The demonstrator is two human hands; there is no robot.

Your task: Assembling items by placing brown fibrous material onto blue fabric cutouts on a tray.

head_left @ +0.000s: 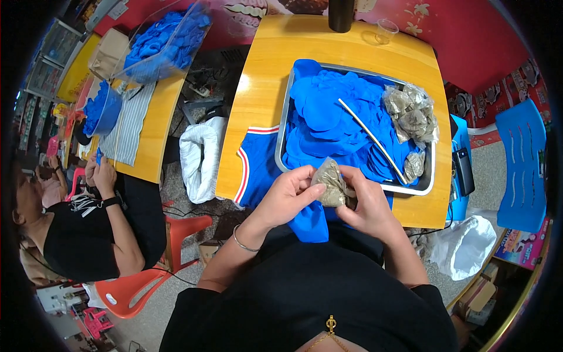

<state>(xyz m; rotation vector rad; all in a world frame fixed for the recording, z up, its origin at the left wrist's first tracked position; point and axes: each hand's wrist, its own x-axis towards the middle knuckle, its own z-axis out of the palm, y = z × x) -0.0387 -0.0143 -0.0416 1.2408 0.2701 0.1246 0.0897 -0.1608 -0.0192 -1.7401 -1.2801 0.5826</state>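
Observation:
A small clear plastic bag of grey-brown crumbly filling [329,180] is pinched between my two hands, over the table's near edge. My left hand [284,196] is closed on its left side, thumb across the front. On the other side, my right hand [369,202] has its fingers closed around the bag. Just under them hangs a piece of blue cloth [309,226]; which fingers hold it is hidden. Beyond my hands a metal tray [432,167] bears a heap of blue cloth pieces [322,108], a thin wooden stick [369,138] and several filled bags [410,111].
Under the tray, a blue garment with striped trim [255,158] covers part of the yellow table [246,97]. A dark cylinder [341,14] and a clear cup [386,30] stand at its far edge. To the left, a co-worker [88,229] sits at another table. White sacks [199,158] flank my table.

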